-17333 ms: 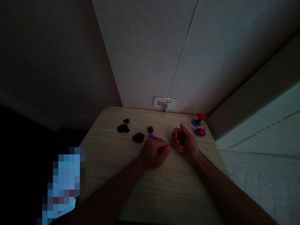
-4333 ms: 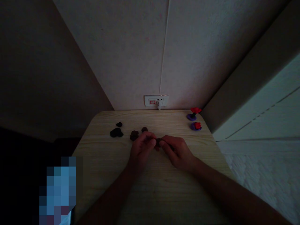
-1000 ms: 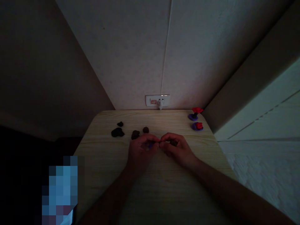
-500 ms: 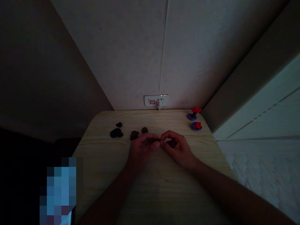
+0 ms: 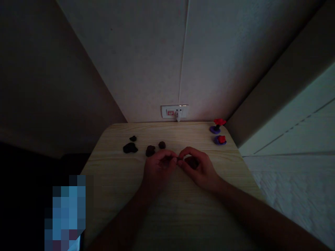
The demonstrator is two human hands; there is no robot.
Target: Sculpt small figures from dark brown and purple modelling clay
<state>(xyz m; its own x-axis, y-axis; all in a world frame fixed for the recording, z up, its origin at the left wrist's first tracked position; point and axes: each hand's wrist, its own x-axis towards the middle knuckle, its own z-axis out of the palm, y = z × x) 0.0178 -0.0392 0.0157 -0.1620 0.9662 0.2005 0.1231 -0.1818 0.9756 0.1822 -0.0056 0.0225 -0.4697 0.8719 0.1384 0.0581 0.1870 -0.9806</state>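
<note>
1. Black lump (image 5: 130,147), irregular;
2. brown lump (image 5: 150,150), partly hidden by the left hand (image 5: 157,170);
3. small dark-brown piece (image 5: 179,159), mostly covered, pinched by both hands' fingertips over the table (image 5: 183,212);
4. right hand (image 5: 202,170), thumb and forefinger on it;
5. red-and-purple model (image 5: 220,140), rear right.

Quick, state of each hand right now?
Left hand: curled, right at a small dark piece; cannot tell whether it grips.
Right hand: closed, pinching that small dark piece.

Left hand (image 5: 159,167): fingers arched, thumb and forefinger tips drawn together, facing the right hand.
Right hand (image 5: 201,168): forefinger curved over thumb in a pinch.
Fingertips: nearly meeting; contact is hard to tell in this dimness.
Forearms (image 5: 248,207): bare, converging.
</note>
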